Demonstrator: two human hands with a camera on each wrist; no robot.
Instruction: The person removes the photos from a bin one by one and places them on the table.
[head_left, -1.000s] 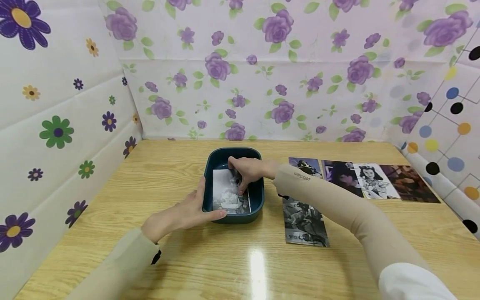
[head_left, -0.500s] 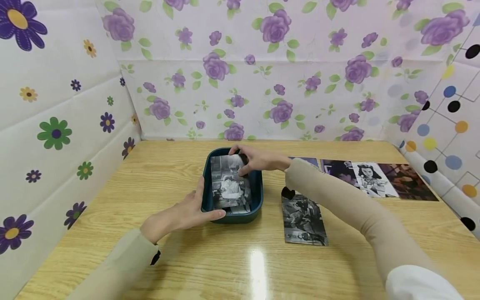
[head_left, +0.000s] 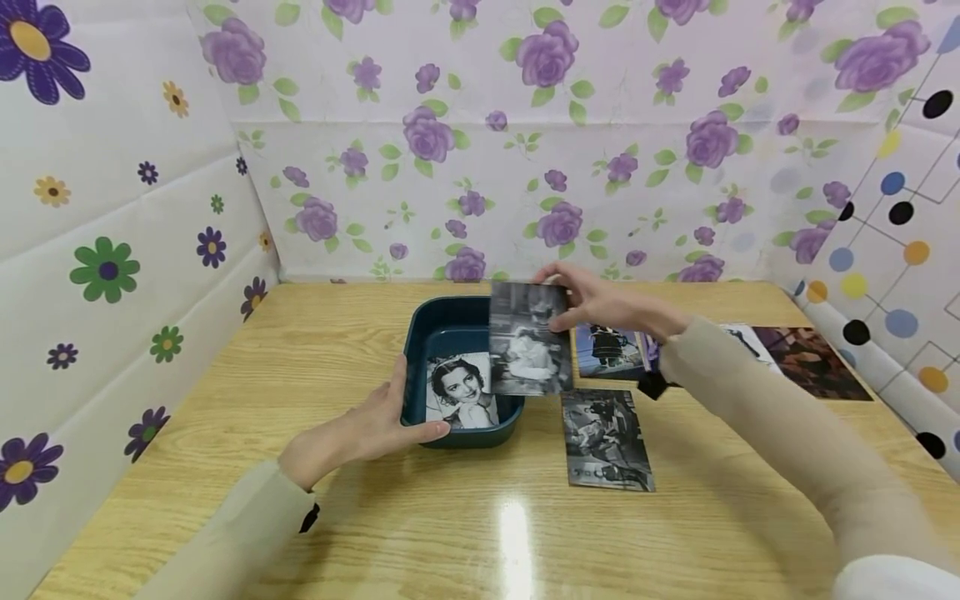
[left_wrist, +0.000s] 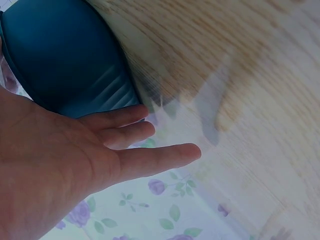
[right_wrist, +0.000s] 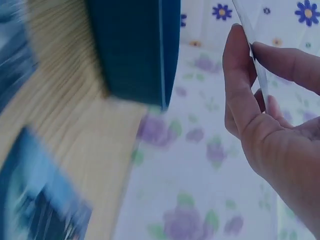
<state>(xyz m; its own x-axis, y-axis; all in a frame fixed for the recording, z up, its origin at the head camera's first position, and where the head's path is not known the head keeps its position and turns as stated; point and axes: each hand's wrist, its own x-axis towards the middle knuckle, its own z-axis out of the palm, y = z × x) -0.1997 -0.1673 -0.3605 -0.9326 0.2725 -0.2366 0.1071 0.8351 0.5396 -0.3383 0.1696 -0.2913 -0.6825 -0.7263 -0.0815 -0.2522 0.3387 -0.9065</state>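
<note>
A black-and-white photo (head_left: 528,346) is pinched by its right edge between the thumb and fingers of my right hand (head_left: 588,298). It is raised over the right side of a dark teal box (head_left: 457,321). In the right wrist view the photo (right_wrist: 252,52) shows edge-on, a thin sheet. Inside the box lies another photo (head_left: 459,392), a portrait of a dark-haired person. My left hand (head_left: 360,429) rests against the box's left near corner, thumb along the front rim. The left wrist view has the fingers of that hand (left_wrist: 75,155) straight beside the box wall (left_wrist: 70,55).
One black-and-white photo (head_left: 606,442) lies on the wooden table (head_left: 420,517) right of the box. Behind it is a row of photos, including a blue-toned one (head_left: 609,350) and a brown one (head_left: 810,362), partly covered by the right arm. Flowered cloth (head_left: 450,208) hangs behind the table.
My right hand has lifted the photo out of the box and carried it to the right, uncovering the portrait beneath. My left hand stays at the box corner.
</note>
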